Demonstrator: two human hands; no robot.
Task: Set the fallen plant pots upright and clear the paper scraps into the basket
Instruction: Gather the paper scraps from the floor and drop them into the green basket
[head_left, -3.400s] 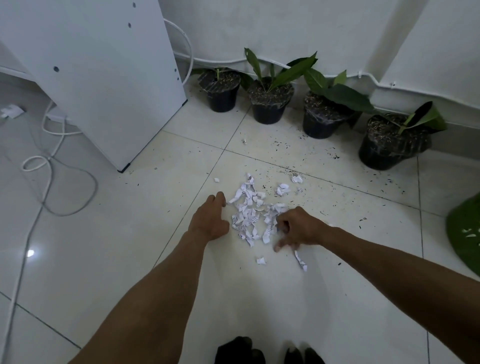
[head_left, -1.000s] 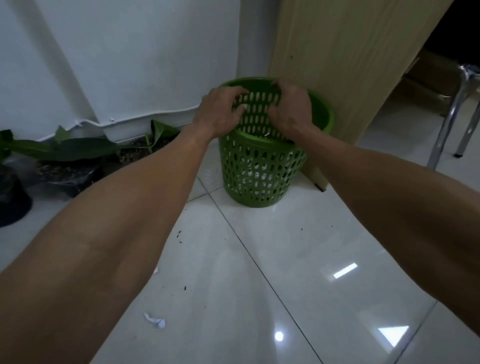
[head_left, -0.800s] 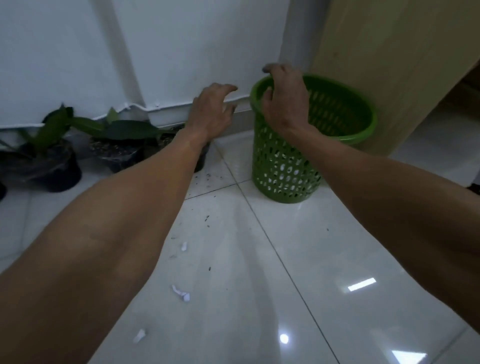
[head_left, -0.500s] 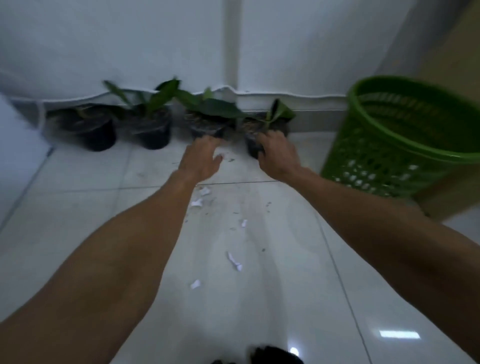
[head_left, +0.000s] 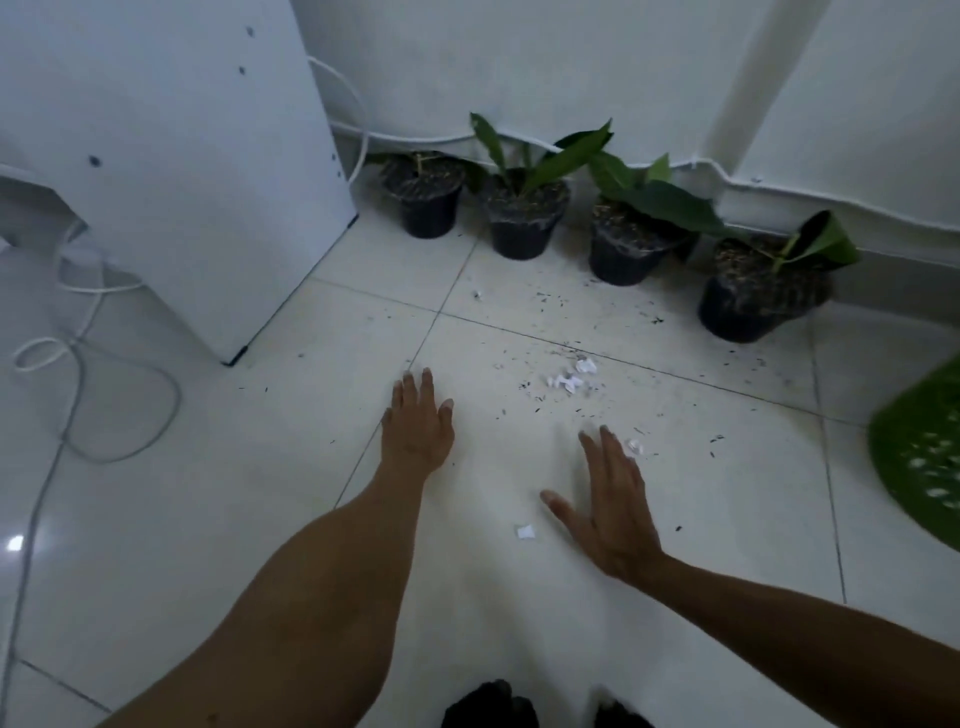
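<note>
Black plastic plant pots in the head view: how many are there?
4, all upright in a row along the white wall: the leftmost pot by the white panel, the second pot, the third pot, and the rightmost pot nearest the green basket. None looks hidden.

Four upright black plant pots (head_left: 519, 228) along the wall, few white paper scraps (head_left: 570, 378) before them, blurred, seemingly tilted green basket (head_left: 924, 457) rightward.

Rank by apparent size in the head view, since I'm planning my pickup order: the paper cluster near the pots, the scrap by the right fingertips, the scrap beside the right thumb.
1. Paper cluster
2-3. Thumb scrap and fingertip scrap: look alike, unranked.
</note>
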